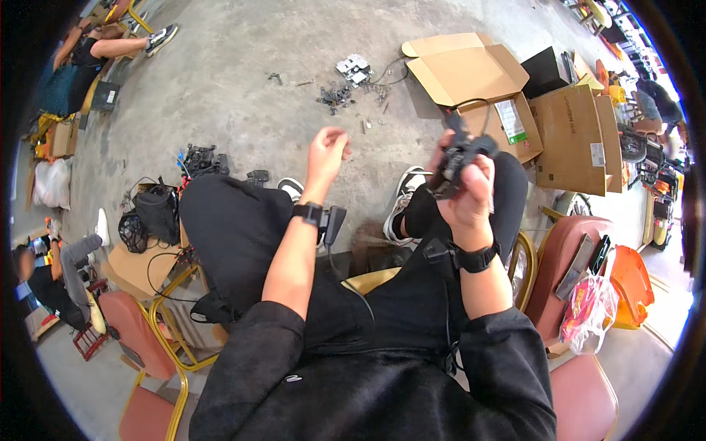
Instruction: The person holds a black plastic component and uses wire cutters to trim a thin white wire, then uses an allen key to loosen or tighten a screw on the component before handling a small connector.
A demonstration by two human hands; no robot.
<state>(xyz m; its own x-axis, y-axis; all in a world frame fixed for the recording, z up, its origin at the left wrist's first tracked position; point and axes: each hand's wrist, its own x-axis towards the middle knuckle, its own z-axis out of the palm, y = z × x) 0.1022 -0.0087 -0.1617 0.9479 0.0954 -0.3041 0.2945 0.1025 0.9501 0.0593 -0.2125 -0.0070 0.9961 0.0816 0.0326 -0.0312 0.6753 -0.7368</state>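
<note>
In my right hand (471, 184) is a black mechanical part (462, 158), a compact assembly with a thin cable running off its top. My fingers close around it above my right knee; its exact kind is unclear. My left hand (328, 151) is raised over the floor, ahead of my left knee, well apart from the part. Its fingers are curled in, and whatever they may hold is too small or hidden to make out. Black bands sit on both wrists, and a dark box-shaped device (334, 225) hangs beside the left one.
Small dark parts (335, 97) and a silver-grey piece (354, 69) lie on the concrete floor ahead. An open cardboard box (465, 70) stands front right. More black parts (202, 160) and a black bag (157, 209) lie left. Chairs (566, 272) flank me; other people sit at far left.
</note>
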